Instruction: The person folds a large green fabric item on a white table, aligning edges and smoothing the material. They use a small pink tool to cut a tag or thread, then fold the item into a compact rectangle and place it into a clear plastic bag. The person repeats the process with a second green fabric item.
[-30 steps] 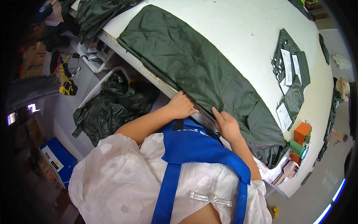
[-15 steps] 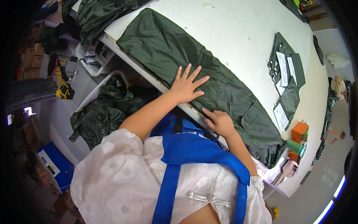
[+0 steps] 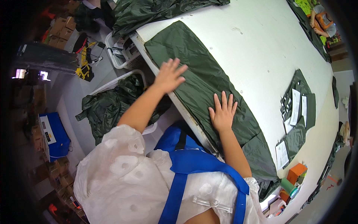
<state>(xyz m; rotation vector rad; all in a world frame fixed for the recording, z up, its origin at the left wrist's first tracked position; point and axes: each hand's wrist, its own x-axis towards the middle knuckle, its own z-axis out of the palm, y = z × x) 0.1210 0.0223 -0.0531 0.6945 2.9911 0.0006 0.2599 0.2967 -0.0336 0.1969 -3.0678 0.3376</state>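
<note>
A long piece of dark green, shiny fabric (image 3: 207,80) lies folded flat along the near edge of the white table (image 3: 257,48). My right hand (image 3: 223,114) rests on its middle with the fingers stretched out and pressed flat, holding nothing. Over the fabric's left edge is my left hand (image 3: 170,75), fingers spread and a little smeared by motion; whether it touches the cloth I cannot tell. The cloth's right end is bunched near my right forearm.
More green fabric (image 3: 156,15) is heaped at the table's far left. Below the edge stands a white basket of crumpled green cloth (image 3: 115,97). At right lie green pieces with white labels (image 3: 295,106), a green thread spool (image 3: 288,186) and an orange box (image 3: 297,173).
My left hand has moved toward the fabric's left edge. My right hand has gone from the near edge to lie flat on the fabric, which looks smoother. The view has shifted.
</note>
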